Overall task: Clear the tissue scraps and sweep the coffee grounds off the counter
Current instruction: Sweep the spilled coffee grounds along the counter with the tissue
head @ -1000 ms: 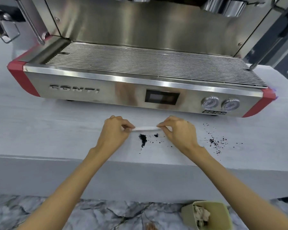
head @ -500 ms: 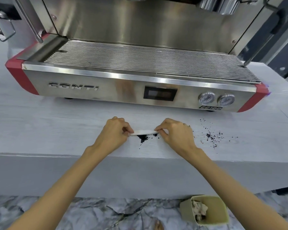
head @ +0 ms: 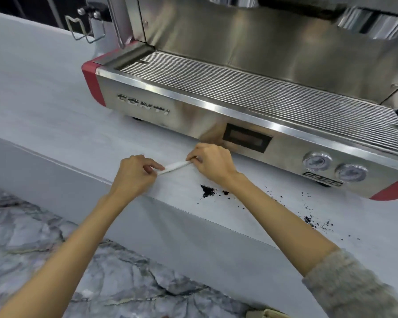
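A thin white folded tissue strip (head: 174,167) is stretched between my two hands just above the pale grey counter (head: 55,125). My left hand (head: 133,174) pinches its left end and my right hand (head: 213,165) pinches its right end. A small dark heap of coffee grounds (head: 206,191) lies on the counter below my right wrist, near the front edge. More scattered coffee grounds (head: 313,222) lie further right. The strip is to the left of and behind the heap, apart from it.
A steel espresso machine (head: 193,115) with red corners, a drip grate (head: 251,88) and two gauges (head: 333,167) stands right behind my hands. The counter's front edge (head: 170,203) drops to a marbled floor (head: 101,271). A bin's rim (head: 269,314) shows at the bottom edge.
Both hands lifted the strip away from the grounds heap, to its left. The view swung left, so the machine and grounds sit further right and the bin is almost out of frame.
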Demonstrator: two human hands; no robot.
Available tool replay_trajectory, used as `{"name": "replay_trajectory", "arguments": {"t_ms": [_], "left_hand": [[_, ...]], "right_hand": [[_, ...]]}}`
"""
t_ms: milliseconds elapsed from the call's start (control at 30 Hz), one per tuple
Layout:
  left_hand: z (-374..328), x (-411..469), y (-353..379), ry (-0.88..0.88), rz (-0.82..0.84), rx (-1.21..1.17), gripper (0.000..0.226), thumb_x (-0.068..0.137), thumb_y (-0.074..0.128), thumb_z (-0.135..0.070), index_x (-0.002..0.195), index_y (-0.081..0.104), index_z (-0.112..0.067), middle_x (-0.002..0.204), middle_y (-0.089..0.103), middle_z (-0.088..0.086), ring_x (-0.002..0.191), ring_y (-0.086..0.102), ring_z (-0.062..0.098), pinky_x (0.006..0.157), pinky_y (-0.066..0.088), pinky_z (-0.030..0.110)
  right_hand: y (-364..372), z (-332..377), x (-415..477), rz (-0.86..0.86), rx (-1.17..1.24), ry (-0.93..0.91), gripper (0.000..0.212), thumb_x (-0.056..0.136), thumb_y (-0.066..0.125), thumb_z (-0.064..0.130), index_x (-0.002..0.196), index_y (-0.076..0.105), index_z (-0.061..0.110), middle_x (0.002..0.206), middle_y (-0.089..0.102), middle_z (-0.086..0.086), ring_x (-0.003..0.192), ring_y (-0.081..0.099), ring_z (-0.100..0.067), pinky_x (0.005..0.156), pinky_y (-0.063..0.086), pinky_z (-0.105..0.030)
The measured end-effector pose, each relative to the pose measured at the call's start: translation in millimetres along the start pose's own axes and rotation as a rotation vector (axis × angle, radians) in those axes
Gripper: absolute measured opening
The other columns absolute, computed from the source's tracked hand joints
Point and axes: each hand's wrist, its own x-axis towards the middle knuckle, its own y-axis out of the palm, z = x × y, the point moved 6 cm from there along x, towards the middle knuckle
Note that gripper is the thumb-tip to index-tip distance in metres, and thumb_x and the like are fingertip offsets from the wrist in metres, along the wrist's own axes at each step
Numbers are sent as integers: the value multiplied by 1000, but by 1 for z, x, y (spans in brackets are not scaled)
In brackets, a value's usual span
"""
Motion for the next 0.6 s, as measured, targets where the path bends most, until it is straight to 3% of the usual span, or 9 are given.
{"name": "replay_trajectory", "arguments": {"t_ms": [167, 300, 400, 600], "left_hand": [[-17, -31, 13, -64, -24, -21, 33, 79, 50, 4, 93, 74, -15, 78, 56, 5, 74, 49, 18, 53, 30, 8], [-36, -56, 27, -107, -96, -19, 34, 78, 50, 5, 93, 74, -13, 66, 47, -6, 56, 40, 7, 51, 36, 4], [-54, -73, 40, -133, -136, -31, 35, 77, 49, 5, 94, 74, -12, 63, 41, -12, 55, 38, 3, 54, 35, 0], [-89, -94, 67, -194, -165, -37, 33, 81, 48, 2, 98, 72, -12, 74, 49, 1, 68, 41, 16, 48, 33, 10]], "right_hand": [[-4, -7, -3, 62, 40, -84, 20, 88, 56, 16, 95, 73, 21, 106, 70, 5, 96, 64, -20, 74, 49, -31], [-11, -14, -14, 69, 64, -143, 20, 87, 57, 12, 92, 75, 20, 104, 72, 4, 96, 65, -20, 77, 53, -36], [-15, -22, -22, 73, 57, -169, 21, 87, 56, 11, 92, 75, 20, 104, 72, 2, 95, 65, -24, 78, 54, -39], [-26, -45, -46, 81, 48, -209, 23, 87, 54, 8, 94, 74, 17, 105, 72, -1, 94, 64, -26, 76, 54, -39]]}}
